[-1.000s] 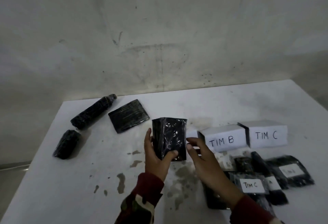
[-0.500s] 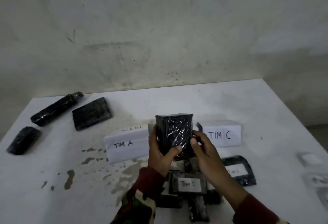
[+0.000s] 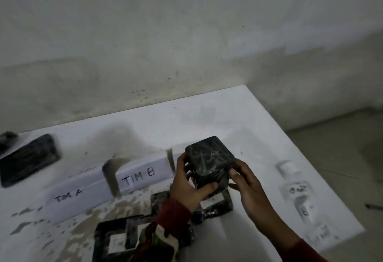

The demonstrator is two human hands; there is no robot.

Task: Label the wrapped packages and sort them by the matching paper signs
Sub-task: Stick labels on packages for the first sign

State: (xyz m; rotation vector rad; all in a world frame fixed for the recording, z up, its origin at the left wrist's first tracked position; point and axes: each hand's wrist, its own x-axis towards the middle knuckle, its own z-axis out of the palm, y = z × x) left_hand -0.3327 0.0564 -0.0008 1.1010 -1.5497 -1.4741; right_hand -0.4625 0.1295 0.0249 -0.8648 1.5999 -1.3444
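So I've got this black wrapped package (image 3: 209, 161) up in both hands, held above the table (image 3: 207, 120) right in front of where the paper signs stand. My left hand (image 3: 189, 187) wraps the near left side, thumb curled across the lower front and fingers round the back. My right hand (image 3: 246, 180) grips the right edge, fingertips pressed against the side. The package is boxy, tilted so its top face leans toward me, with shiny crinkled plastic catching the light. No label on the faces I can see.

Just left of it stand the TIM B sign (image 3: 141, 176) and the TIM A sign (image 3: 70, 195), side by side. Under my wrists lie labelled packages (image 3: 215, 203), the writing too blurry to read. Another flat black package (image 3: 27, 158) sits far left. Spare labels (image 3: 298, 191) lie along the right edge, all smeared by blur.
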